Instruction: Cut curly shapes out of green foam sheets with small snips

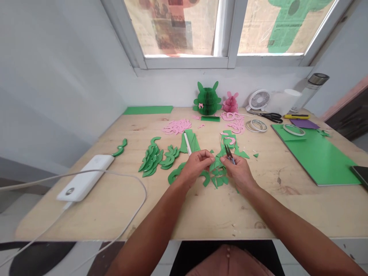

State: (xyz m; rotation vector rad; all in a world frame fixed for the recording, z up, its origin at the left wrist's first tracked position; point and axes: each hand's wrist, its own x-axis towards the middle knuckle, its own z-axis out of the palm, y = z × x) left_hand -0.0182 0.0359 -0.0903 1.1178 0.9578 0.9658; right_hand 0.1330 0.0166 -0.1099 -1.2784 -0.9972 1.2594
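My left hand is closed in a pinch, its fingertips at the edge of a small green paper piece. Across from it, my right hand is shut on a pair of small scissors, their dark blades pointing away from me. The right thumb and finger also touch the green paper. Just below the hands lie several green paper scraps. Curved green cutouts rest beside and partly behind my left wrist. Beyond the hands is a white pen-like tool on a green paper strip.
Piles of green cutouts and pink cutouts lie on the left. At the back stand a green honeycomb paper figure and a fan. Tape rolls, black scissors and green sheets are right. A cable crosses near the power bank.
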